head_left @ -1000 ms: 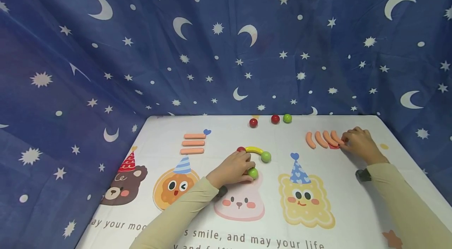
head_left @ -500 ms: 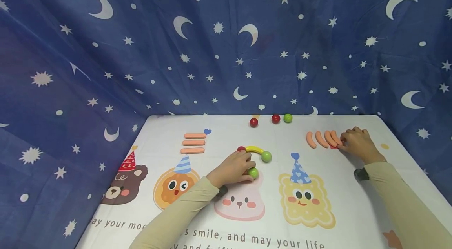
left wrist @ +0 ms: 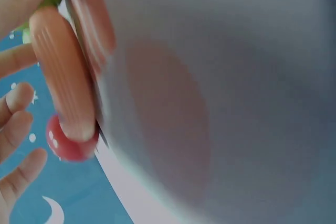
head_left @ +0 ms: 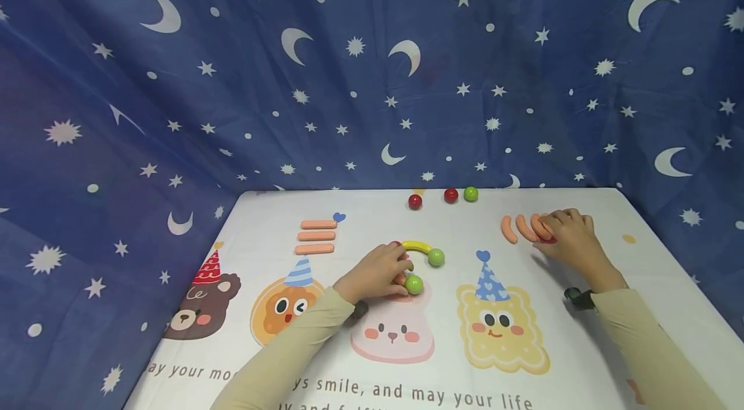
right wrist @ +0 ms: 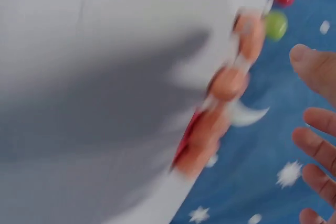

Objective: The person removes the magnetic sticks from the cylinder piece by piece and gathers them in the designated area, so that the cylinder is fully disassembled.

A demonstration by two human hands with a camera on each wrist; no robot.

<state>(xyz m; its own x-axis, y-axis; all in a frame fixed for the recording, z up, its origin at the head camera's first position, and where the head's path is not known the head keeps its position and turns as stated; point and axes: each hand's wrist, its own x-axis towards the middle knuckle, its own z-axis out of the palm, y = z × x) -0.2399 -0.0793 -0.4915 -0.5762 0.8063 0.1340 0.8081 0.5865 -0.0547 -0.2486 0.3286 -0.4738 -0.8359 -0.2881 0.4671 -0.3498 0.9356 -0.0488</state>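
My left hand [head_left: 374, 273] is beside a small green ball [head_left: 414, 285] near the printed rabbit. Relaxed fingers surround a toy sausage [left wrist: 63, 66], mostly hidden by the hand in the head view. In the left wrist view, the thumb overlaps the green ball and the other fingers are spread; a red ball [left wrist: 73, 142] sits at the sausage's far end. A yellow curved piece [head_left: 416, 246] leads from there to another green ball [head_left: 436, 257]. My right hand [head_left: 575, 245] hovers over a row of curved toy sausages [head_left: 507, 229], fingers extended, holding nothing; it partly hides the rightmost ones.
Three straight toy sausages [head_left: 316, 236] lie stacked in parallel at the left. Along the back edge are two red balls [head_left: 415, 202] and a green ball [head_left: 471, 194]. A blue star-patterned curtain [head_left: 349, 74] stands behind and left of the white printed tablecloth [head_left: 453, 390].
My right hand has moved left over the curved sausages, and the two rightmost had drawn closer together. My left hand has eased slightly left, exposing more of the green ball and a sausage end.
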